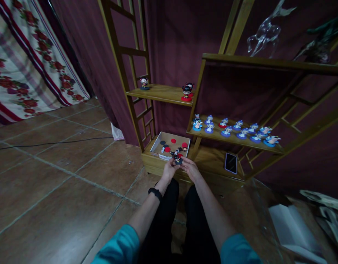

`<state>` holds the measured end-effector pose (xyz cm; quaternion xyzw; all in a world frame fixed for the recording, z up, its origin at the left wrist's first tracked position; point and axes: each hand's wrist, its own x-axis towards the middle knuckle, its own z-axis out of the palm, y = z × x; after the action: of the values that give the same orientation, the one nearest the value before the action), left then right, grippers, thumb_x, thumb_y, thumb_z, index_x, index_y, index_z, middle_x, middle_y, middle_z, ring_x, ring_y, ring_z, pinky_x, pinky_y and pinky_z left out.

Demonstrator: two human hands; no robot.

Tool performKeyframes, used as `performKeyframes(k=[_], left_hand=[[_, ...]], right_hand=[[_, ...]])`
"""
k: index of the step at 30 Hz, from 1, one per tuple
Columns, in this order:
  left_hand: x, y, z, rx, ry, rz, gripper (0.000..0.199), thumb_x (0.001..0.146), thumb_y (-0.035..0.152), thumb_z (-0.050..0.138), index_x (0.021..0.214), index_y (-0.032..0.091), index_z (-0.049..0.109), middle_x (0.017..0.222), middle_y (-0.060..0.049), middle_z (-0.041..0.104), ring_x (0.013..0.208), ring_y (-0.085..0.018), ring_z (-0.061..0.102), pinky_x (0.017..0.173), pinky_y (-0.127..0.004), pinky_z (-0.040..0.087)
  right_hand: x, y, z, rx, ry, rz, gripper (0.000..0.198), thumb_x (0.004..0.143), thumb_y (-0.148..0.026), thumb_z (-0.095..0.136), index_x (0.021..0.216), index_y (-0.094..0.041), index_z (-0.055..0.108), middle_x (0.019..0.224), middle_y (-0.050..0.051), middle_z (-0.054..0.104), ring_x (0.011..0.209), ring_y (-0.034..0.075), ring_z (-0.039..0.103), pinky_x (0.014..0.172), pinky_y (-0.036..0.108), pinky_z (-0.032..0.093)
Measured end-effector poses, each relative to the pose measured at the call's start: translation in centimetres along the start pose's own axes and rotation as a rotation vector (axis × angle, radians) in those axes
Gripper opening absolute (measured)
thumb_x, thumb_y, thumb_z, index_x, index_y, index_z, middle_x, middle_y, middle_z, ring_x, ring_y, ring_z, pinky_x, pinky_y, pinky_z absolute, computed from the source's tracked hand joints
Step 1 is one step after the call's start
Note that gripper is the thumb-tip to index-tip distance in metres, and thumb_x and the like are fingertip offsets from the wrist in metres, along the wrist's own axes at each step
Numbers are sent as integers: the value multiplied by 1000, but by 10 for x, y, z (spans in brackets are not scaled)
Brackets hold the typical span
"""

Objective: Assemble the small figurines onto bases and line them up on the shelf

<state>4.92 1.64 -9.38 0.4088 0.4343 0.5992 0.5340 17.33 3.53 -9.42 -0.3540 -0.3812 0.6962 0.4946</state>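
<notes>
Pinching a black-haired plastic figurine (pixel 177 157) at the near edge of the shallow white-walled cardboard box (pixel 158 155), the partly curled left hand (pixel 170 171) and right hand (pixel 190 169) could drop it if its dark base (pixel 179 161) slips.

Bright teal sleeves (pixel 121 244); a black wristband (pixel 155 193) on the left; black trousers (pixel 197 223)

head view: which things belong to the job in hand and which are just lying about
Likely part of the job:
black-haired figure, between left hand and right hand
open box with red and dark discs
small figures on the shelves

Probably just lying about:
phone or tablet
cable on the floor
clear animal ornament
</notes>
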Motion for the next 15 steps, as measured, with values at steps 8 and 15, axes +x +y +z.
performKeyframes(k=[8, 15], left_hand=[[6, 8, 2, -41, -31, -55, 38, 47, 11, 69, 84, 17, 63, 73, 0, 64, 67, -13, 55, 69, -26, 42], [8, 7, 3, -55, 59, -29, 36, 45, 8, 72, 77, 16, 58, 66, 3, 60, 63, -12, 56, 69, -26, 44]], right_hand=[[4, -1, 0, 10, 9, -23, 34, 63, -21, 64, 97, -21, 62, 100, 5, 66, 95, 20, 60, 87, 37, 44], [10, 4, -3, 26, 36, -6, 34, 64, -19, 64, 98, -22, 61, 102, 4, 66, 94, 18, 60, 87, 35, 44]])
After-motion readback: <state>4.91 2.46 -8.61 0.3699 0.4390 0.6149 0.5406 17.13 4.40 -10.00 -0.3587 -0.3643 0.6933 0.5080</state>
